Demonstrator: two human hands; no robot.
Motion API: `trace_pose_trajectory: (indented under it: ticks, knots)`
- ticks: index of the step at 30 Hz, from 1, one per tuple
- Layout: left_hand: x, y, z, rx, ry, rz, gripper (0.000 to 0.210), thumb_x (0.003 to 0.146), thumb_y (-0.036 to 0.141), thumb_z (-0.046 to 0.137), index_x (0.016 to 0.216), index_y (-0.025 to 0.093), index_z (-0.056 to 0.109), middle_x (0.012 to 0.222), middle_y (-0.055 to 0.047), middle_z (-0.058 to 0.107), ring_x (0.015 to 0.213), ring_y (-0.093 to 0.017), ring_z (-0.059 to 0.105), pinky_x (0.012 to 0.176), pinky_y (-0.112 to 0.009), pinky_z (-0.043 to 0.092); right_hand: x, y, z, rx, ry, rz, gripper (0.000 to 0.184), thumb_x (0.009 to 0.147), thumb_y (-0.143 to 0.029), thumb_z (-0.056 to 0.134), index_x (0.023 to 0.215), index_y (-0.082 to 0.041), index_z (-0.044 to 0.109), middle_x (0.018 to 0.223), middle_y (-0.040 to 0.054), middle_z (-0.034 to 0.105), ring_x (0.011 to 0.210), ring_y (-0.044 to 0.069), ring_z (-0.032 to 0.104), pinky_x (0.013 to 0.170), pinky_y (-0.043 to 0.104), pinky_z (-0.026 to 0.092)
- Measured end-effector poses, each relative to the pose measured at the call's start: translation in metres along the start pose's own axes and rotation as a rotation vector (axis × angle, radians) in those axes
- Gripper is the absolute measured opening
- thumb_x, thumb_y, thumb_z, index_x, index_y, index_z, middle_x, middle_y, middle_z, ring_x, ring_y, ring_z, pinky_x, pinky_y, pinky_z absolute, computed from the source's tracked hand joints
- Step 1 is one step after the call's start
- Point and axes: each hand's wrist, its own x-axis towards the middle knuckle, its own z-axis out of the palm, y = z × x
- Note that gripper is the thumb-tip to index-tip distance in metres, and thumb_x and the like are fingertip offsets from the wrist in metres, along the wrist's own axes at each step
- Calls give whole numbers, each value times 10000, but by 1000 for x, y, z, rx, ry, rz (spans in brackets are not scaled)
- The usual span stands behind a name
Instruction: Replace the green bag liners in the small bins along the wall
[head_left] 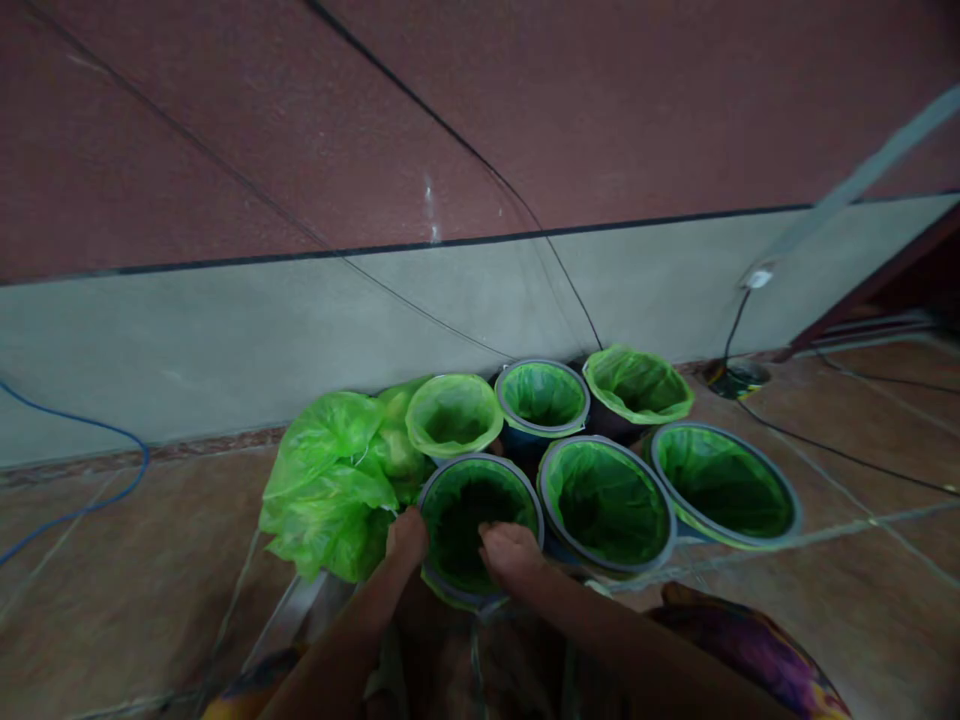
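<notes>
A round bin (480, 605) with a grey rim, lined with a green plastic bag, stands in front of me. My left hand (407, 540) is at its left rim, its fingers closed against the edge and partly hidden. Over the right side of the opening is my right hand (514, 552), with curled fingers; whatever they hold, if anything, does not show. The green liner (469, 510) hangs inside the bin, and its bottom is dark. Just left of my left hand lies a bunched pile of green plastic bags (330, 480).
Several more lined bins surround this one, including a near one (607, 500), a right one (724, 485) and a back one (544, 395). A small dark container (739, 378) with a cable stands by the wall (225, 340). A blue cable (112, 430) crosses the tiled floor at left.
</notes>
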Motion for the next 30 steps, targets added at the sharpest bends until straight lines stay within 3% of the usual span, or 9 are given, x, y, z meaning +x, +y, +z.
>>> trace_pose_trajectory:
  ticks: [7,11,16,20,23,26,30]
  knots:
    - [0,0,-1,-60,6,-78,278,943,261,454,1103,137,645,1136,-173,702,1092,-258,666,857,-314,513,-1,-8,-18,18,-47,30,282,893,-219,471,1081,-139,665,1051,134,728,990,240,679,831,301,493]
    - [-8,6,-6,-105,21,-96,327,942,350,476,1088,117,652,1141,-194,694,1113,-304,651,877,-360,509,-2,-7,-21,22,-34,45,295,898,-219,457,1086,-149,674,1059,130,731,1005,243,679,844,299,490]
    - [-34,17,-30,-210,169,-46,383,907,314,526,1208,85,581,1185,-196,659,1123,-295,630,945,-370,481,-4,4,-11,9,27,-27,323,893,-223,477,1140,-128,662,1060,154,727,1035,264,672,891,335,473]
    - [-90,11,-57,-559,324,197,396,867,297,569,1222,125,605,1188,-140,663,1105,-241,616,994,-331,456,-6,14,-2,11,20,-76,323,895,-245,502,1155,-150,667,1055,130,735,1054,255,674,909,339,468]
    - [-150,-9,-59,-1015,391,266,378,885,355,530,1190,161,641,1011,-74,713,830,-177,656,782,-281,528,-6,17,3,65,30,-170,306,884,-248,498,1099,-138,686,1040,126,741,1042,251,680,927,343,463]
    - [-214,-40,-36,-1295,479,205,346,870,381,547,1099,161,684,906,-63,720,765,-165,646,685,-253,515,-5,11,10,218,20,-185,332,869,-327,487,1061,-144,686,899,110,752,884,243,713,833,346,502]
    - [-279,-101,19,-1409,602,-85,279,860,353,550,1012,170,696,925,-61,728,804,-177,655,701,-251,513,-11,-15,21,582,-65,-86,419,814,-464,499,1072,-173,654,904,96,751,740,223,717,671,322,533]
